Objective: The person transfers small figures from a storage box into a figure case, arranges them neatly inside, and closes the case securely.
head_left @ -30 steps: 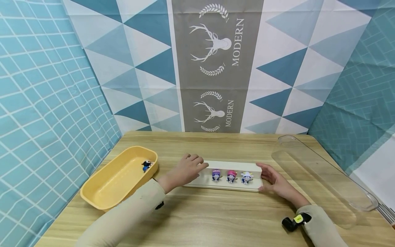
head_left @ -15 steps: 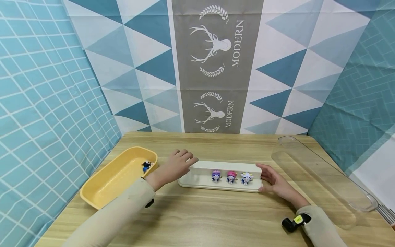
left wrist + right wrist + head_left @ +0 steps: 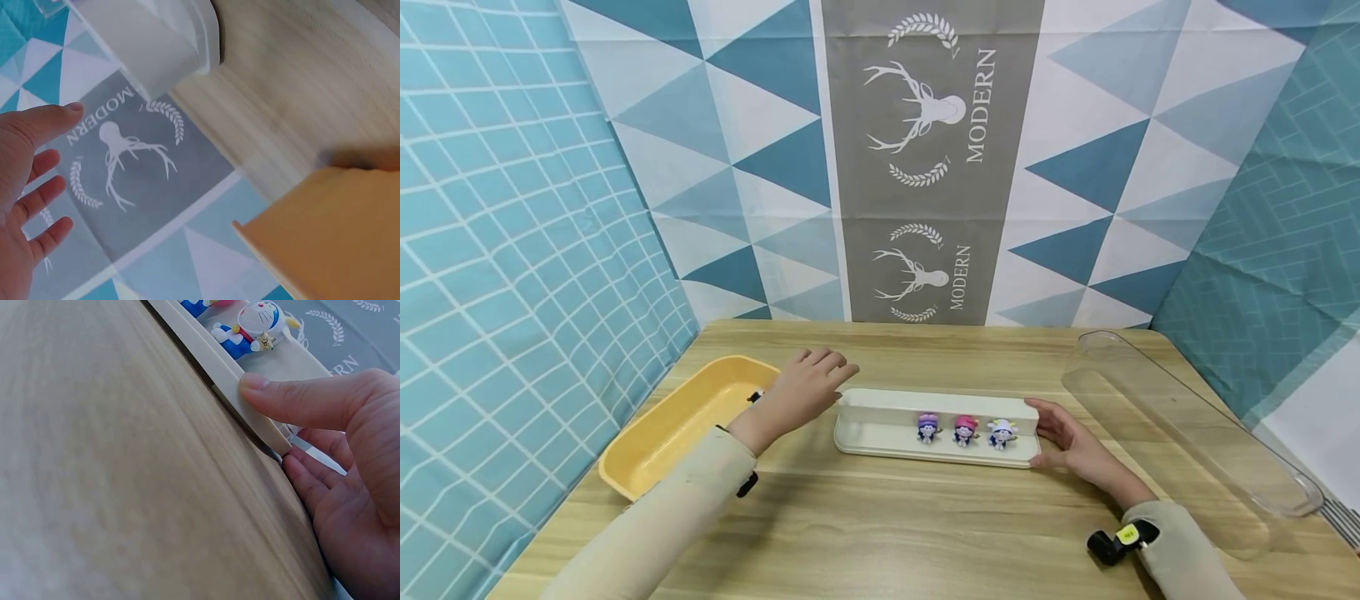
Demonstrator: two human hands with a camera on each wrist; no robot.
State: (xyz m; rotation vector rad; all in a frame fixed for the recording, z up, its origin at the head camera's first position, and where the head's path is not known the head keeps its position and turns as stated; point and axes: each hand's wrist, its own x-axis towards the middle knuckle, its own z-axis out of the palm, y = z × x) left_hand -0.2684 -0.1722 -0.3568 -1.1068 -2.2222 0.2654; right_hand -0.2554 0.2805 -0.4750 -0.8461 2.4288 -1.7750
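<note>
A long cream display tray (image 3: 883, 437) with a raised back step lies mid-table. Three small cartoon cat figurines stand in its right half: one in a purple hat (image 3: 928, 427), one in a pink hat (image 3: 965, 430), one in a white horned hat (image 3: 1002, 433). My right hand (image 3: 1071, 437) grips the tray's right end, thumb on the front rim and fingers round the end, as the right wrist view shows. My left hand (image 3: 801, 387), fingers apart and holding nothing, hovers between the tray and a yellow bin (image 3: 662, 433). Inside the bin a dark figurine (image 3: 756, 396) is partly hidden by that hand.
A long clear plastic cover (image 3: 1195, 433) lies slantwise at the table's right side. Patterned cloth (image 3: 925, 167) hangs behind the wooden table (image 3: 910, 533), and blue checked cloth (image 3: 527, 250) hangs at the left.
My left hand has moved left, away from the tray and toward the yellow bin, uncovering the tray's left end. My right hand keeps its grip at the right end; the figurines stay put.
</note>
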